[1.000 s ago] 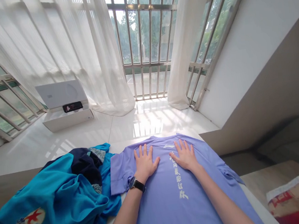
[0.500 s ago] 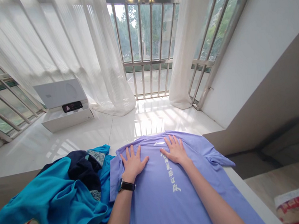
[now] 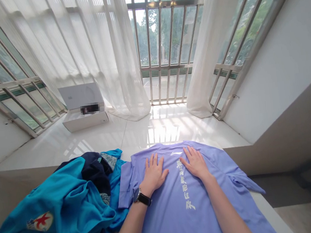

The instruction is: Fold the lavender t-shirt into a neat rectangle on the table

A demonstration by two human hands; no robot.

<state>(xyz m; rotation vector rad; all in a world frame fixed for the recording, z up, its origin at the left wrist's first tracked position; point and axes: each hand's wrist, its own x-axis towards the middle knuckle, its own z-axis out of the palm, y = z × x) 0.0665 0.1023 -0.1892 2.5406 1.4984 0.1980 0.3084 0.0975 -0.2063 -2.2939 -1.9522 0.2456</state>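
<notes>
A lavender T-shirt lies spread out before me, with white vertical lettering down its middle and a small white logo near the collar. My left hand rests flat on its upper left part, fingers stretched out, a dark watch on that wrist. On the upper right part lies my right hand, palm down beside the lettering, fingers extended. Neither hand grips the cloth. The shirt's lower end runs out of view. Left of it, touching its sleeve, sits a crumpled heap of blue clothes with a dark navy garment among them.
Behind the shirt is a glossy white window sill. An open white box stands on it at the left, a blurred dark item inside. Sheer curtains and a barred window are at the back. A wall slopes on the right.
The view has turned slightly left, so the scene sits further right. Both hands stay flat on the shirt; the left fingers look a little closer together. The red-and-tan package at right has left view.
</notes>
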